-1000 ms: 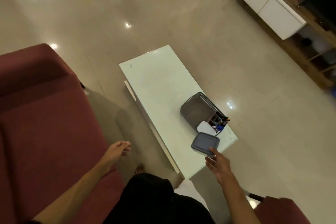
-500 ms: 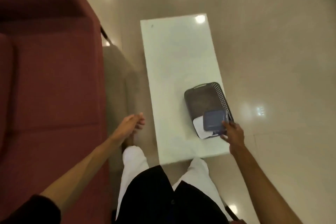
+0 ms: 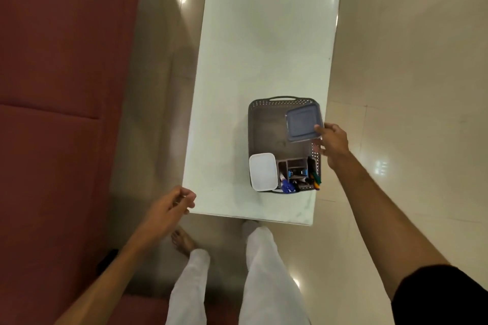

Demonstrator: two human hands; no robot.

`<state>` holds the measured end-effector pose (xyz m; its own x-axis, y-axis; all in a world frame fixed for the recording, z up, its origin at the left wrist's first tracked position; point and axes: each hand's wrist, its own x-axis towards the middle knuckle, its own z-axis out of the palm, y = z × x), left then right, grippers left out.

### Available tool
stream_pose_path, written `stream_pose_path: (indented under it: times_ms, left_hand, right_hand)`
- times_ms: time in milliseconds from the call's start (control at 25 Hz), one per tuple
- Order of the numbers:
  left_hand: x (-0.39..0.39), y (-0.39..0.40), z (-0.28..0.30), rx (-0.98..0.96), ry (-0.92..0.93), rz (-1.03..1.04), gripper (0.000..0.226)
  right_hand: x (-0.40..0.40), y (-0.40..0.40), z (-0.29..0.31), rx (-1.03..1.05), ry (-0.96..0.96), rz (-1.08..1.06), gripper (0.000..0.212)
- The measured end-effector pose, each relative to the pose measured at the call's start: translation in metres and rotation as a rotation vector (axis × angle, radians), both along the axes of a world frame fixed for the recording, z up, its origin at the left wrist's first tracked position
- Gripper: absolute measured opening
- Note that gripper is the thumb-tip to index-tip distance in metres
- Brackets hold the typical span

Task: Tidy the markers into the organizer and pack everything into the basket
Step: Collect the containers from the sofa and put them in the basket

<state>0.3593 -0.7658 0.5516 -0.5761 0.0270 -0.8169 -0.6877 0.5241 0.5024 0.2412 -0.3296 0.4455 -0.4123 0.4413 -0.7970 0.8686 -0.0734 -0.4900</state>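
A grey perforated basket (image 3: 266,126) stands on the white table (image 3: 264,34) near its right front. In the basket's near end sit a white lidded box (image 3: 262,171) and a grey organizer (image 3: 297,166) with blue, black and green markers (image 3: 287,187) standing in it. My right hand (image 3: 332,144) holds a grey-blue lidded container (image 3: 302,123) over the basket's far right corner. My left hand (image 3: 169,208) hovers at the table's near left corner with fingers loosely curled and nothing in it.
A dark red sofa (image 3: 58,87) fills the left side. Glossy beige floor tiles (image 3: 409,60) surround the table. My legs in white trousers (image 3: 264,272) stand just before the table's near edge.
My right hand has carried the grey-blue container from above the basket's near end to its far right corner. The view has tilted straight down over the table.
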Motion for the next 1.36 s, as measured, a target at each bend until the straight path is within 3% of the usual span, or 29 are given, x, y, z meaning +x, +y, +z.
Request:
stream_pose_path:
  times_ms: [80,160,280,400,520,640,760,920,1120,1280,1360]
  left_hand:
    - [0.014,0.001,-0.021,0.001,-0.002,0.065,0.024]
    - [0.022,0.001,-0.046,0.012,-0.004,0.122,0.024]
    - [0.033,0.003,-0.089,0.029,0.010,0.205,0.021]
    - [0.041,0.004,-0.120,0.034,0.012,0.284,0.020]
    - [0.049,0.006,-0.138,0.036,-0.014,0.312,0.024]
    - [0.060,0.010,-0.144,0.039,-0.042,0.319,0.025]
    - [0.070,0.008,-0.138,0.042,-0.071,0.300,0.023]
    - [0.071,-0.008,-0.123,0.030,-0.073,0.283,0.022]
    - [0.069,-0.039,-0.120,-0.010,-0.074,0.313,0.017]
    - [0.070,-0.056,-0.102,-0.004,-0.047,0.331,0.013]
    - [0.069,-0.059,-0.079,0.011,-0.029,0.314,0.014]
  right_hand:
    - [0.004,0.001,-0.018,0.057,-0.075,0.073,0.033]
    - [0.011,0.004,-0.037,0.382,-0.122,0.240,0.041]
    - [0.009,0.004,-0.059,0.634,0.043,0.496,0.039]
    - [-0.002,-0.009,-0.073,0.644,0.240,0.880,0.039]
    - [-0.025,-0.031,-0.089,0.571,0.287,1.138,0.050]
    - [-0.039,-0.056,-0.106,0.481,0.167,1.316,0.057]
    - [-0.028,-0.064,-0.118,0.631,0.006,1.569,0.049]
    - [-0.008,-0.051,-0.115,0.742,0.029,1.654,0.043]
    - [0.017,-0.036,-0.115,0.725,0.016,1.676,0.068]
    - [0.040,-0.062,-0.069,0.717,0.078,1.525,0.046]
    - [0.065,-0.092,-0.022,0.589,0.166,1.405,0.037]
